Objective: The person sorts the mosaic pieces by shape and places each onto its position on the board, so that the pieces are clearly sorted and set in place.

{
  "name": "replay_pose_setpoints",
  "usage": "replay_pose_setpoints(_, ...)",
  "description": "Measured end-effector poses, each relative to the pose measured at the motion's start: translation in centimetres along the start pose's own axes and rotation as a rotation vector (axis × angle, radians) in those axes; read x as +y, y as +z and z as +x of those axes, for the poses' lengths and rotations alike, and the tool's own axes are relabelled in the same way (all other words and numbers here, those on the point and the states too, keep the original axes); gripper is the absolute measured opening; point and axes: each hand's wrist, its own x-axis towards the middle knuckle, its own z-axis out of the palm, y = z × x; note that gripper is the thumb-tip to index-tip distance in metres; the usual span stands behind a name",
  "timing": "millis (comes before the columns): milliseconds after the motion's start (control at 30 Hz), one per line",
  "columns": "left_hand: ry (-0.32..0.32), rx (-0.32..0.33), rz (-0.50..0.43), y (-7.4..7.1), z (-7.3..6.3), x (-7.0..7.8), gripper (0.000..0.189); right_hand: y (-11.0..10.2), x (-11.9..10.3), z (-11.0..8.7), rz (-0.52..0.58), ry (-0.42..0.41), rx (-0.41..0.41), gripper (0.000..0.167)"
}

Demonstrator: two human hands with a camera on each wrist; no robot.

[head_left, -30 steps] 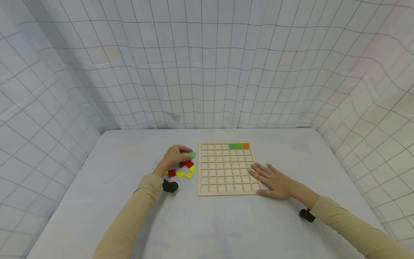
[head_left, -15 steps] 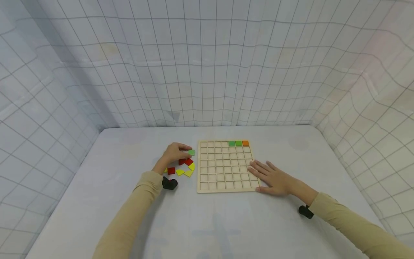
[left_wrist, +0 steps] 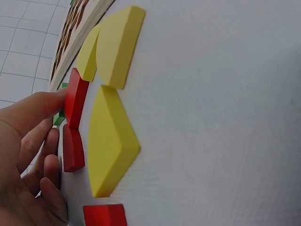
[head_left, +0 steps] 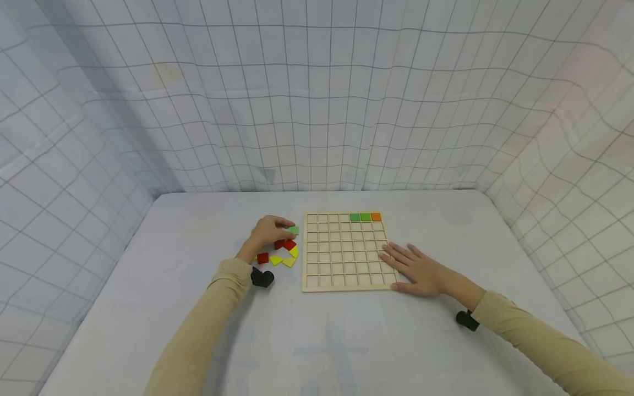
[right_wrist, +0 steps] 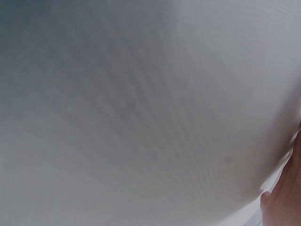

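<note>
In the head view my left hand (head_left: 267,231) pinches a small light green tile (head_left: 294,230) at the left side of a wooden grid board (head_left: 344,287). The left wrist view shows my thumb reaching past a red tile (left_wrist: 75,101), with the green tile (left_wrist: 59,117) partly hidden behind thumb and red tile. My right hand (head_left: 418,273) lies flat, its fingers spread over the board's right edge. Along the board's far row, at the right end, sit two green tiles (head_left: 360,217) and an orange tile (head_left: 376,216).
Below the left hand lie loose red tiles (head_left: 263,258) and several yellow pieces (head_left: 289,262), some with a curved edge. A black wrist camera (head_left: 262,277) hangs by the left cuff, another black camera (head_left: 467,320) by the right. Gridded white cloth (head_left: 317,110) encloses the table.
The head view has tilted slightly, so the board and both hands appear a little higher. Neither hand has visibly moved against the board; the left stays at the green tile.
</note>
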Motion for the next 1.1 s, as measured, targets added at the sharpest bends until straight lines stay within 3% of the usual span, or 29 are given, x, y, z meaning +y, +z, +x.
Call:
replay_pose_setpoints(533, 0.024, 0.083, 0.017, 0.21, -0.11, 0.30, 0.039, -0.53, -0.07, 0.29, 0.009, -0.003, -0.009, 0.077)
replay_pose_setpoints(800, -0.006, 0.107, 0.037, 0.40, -0.49, 0.40, 0.038, -0.42, -0.14, 0.25, -0.009, 0.002, -0.023, 0.076)
replay_pose_setpoints(1100, 0.021, 0.133, 0.064, 0.66, -0.68, 0.28, 0.038, -0.39, -0.33, 0.10, -0.018, 0.006, -0.024, 0.076)
